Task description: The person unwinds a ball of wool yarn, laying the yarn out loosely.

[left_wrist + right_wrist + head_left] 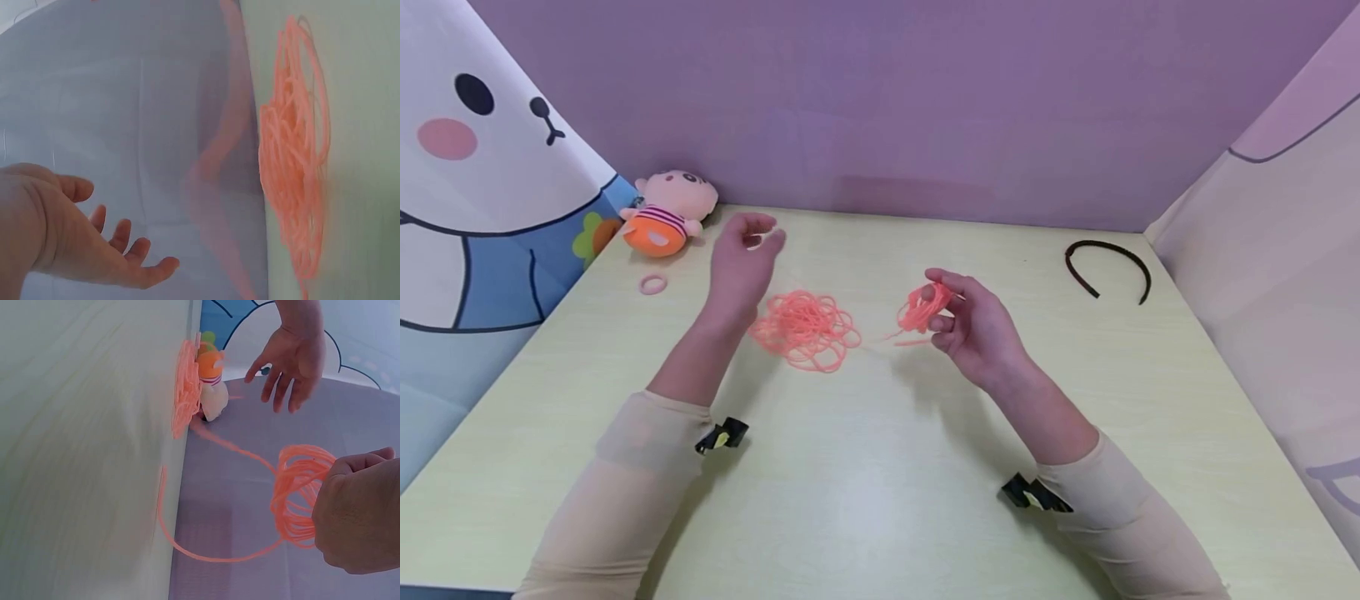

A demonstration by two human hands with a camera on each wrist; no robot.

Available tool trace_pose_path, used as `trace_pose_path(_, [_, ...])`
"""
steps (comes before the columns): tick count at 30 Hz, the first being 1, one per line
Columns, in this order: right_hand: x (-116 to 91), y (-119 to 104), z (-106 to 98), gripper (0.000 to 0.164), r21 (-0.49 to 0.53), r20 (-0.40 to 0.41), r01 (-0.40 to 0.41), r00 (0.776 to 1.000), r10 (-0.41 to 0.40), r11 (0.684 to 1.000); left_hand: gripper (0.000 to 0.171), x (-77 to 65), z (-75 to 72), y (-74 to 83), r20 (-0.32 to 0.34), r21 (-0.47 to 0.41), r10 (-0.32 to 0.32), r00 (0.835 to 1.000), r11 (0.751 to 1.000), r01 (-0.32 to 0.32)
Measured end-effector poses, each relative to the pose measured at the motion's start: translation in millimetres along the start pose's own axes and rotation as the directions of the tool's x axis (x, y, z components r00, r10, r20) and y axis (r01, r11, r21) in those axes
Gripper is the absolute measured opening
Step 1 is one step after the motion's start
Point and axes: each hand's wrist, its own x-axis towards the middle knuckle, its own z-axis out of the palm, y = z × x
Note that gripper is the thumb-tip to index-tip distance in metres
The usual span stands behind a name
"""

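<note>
A loose heap of coral-pink cord (808, 327) lies mid-table in the head view. To its right, my right hand (981, 329) grips a small looped coil of the same cord (294, 494) above the tabletop. One strand runs from the coil toward the heap, and a loose tail hangs down to the table in the right wrist view. Raised above and behind the heap, my left hand (745, 262) has relaxed fingers, slightly bent and apart. Nothing is held in it, as the left wrist view shows; a blurred strand passes beyond its fingertips there.
At the back left sits a plush doll (666, 215) with an orange bottom, and a pink ring (652, 284) lies in front of it. A dark headband (1108, 271) lies at the back right. Purple cloth (910, 108) walls the table's far edge.
</note>
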Motion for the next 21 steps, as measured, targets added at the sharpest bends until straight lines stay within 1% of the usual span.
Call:
trace_pose_path(2, [-0.7, 0.1, 0.2, 0.025, 0.003, 0.016, -0.002, 1.0, 0.002, 1.0, 0.032, -3.8, 6.5, -0.3, 0.093, 0.053, 0.041, 0.995, 0.998, -0.046])
trace_pose_path(3, [-1.1, 0.1, 0.6, 0.024, 0.006, 0.023, -0.004, 1.0, 0.003, 1.0, 0.032, -6.1, 10.3, -0.5, 0.151, 0.074, 0.06, 0.987, 0.995, -0.072])
trace_pose_path(4, [-1.5, 0.2, 0.9, 0.024, 0.006, 0.029, -0.005, 1.0, 0.005, 1.0, 0.031, -9.0, 14.1, -0.7, 0.217, 0.091, 0.067, 0.974, 0.992, -0.089])
trace_pose_path(5, [-1.8, 0.2, 1.1, 0.023, 0.008, 0.036, -0.007, 0.999, 0.007, 1.0, 0.029, -12.1, 18.1, -1.1, 0.291, 0.104, 0.066, 0.954, 0.989, -0.101])
trace_pose_path(6, [-2.0, 0.2, 1.3, 0.022, 0.013, 0.043, -0.011, 0.999, 0.01, 1.0, 0.028, -14.9, 22.1, -1.8, 0.37, 0.107, 0.062, 0.927, 0.988, -0.108])
trace_pose_path(7, [-2.4, 0.2, 1.6, 0.022, 0.014, 0.05, -0.014, 0.999, 0.013, 1.0, 0.027, -17.8, 26.4, -3.1, 0.449, 0.104, 0.052, 0.892, 0.988, -0.11])
trace_pose_path(9, [-2.6, 0.3, 1.7, 0.021, 0.008, 0.057, -0.018, 0.998, 0.017, 1.0, 0.028, -24.0, 34.4, -5.9, 0.589, 0.108, 0.016, 0.808, 0.989, -0.098])
trace_pose_path(10, [-2.9, 0.2, 1.7, 0.021, 0.009, 0.063, -0.02, 0.998, 0.019, 1.0, 0.03, -26.9, 37.9, -7.6, 0.645, 0.113, -0.006, 0.765, 0.99, -0.088])
trace_pose_path(11, [-2.9, 0.3, 1.6, 0.021, 0.007, 0.067, -0.02, 0.998, 0.019, 1.0, 0.032, -29.3, 41.5, -9.5, 0.692, 0.112, -0.021, 0.722, 0.991, -0.079])
trace_pose_path(12, [-3.0, 0.3, 1.6, 0.021, 0.004, 0.071, -0.019, 0.997, 0.019, 1.0, 0.033, -31.6, 44.5, -11.2, 0.727, 0.12, -0.034, 0.686, 0.99, -0.077])
trace_pose_path(13, [-3.2, 0.4, 1.6, 0.021, -0.001, 0.074, -0.016, 0.997, 0.016, 1.0, 0.035, -34.0, 47.0, -12.4, 0.755, 0.129, -0.046, 0.654, 0.988, -0.08])
trace_pose_path(14, [-3.4, 0.4, 1.5, 0.021, -0.002, 0.078, -0.015, 0.997, 0.015, 1.0, 0.035, -36.1, 49.0, -13.4, 0.774, 0.138, -0.053, 0.631, 0.987, -0.087])
trace_pose_path(16, [-3.7, 0.3, 1.4, 0.022, -0.002, 0.085, -0.013, 0.996, 0.013, 1.0, 0.034, -38.8, 52.0, -15.5, 0.797, 0.144, -0.062, 0.6, 0.986, -0.089])
trace_pose_path(17, [-3.8, 0.4, 1.4, 0.022, -0.006, 0.086, -0.011, 0.996, 0.012, 1.0, 0.033, -39.9, 52.9, -15.7, 0.804, 0.142, -0.064, 0.592, 0.986, -0.086])
trace_pose_path(19, [-4.1, 0.3, 1.6, 0.022, -0.006, 0.089, -0.013, 0.996, 0.014, 1.0, 0.03, -40.9, 53.4, -16.3, 0.809, 0.139, -0.067, 0.585, 0.987, -0.079])
trace_pose_path(21, [-4.0, 0.3, 1.7, 0.022, -0.005, 0.088, -0.016, 0.996, 0.016, 1.0, 0.028, -40.5, 53.3, -16.9, 0.806, 0.14, -0.074, 0.587, 0.988, -0.068])
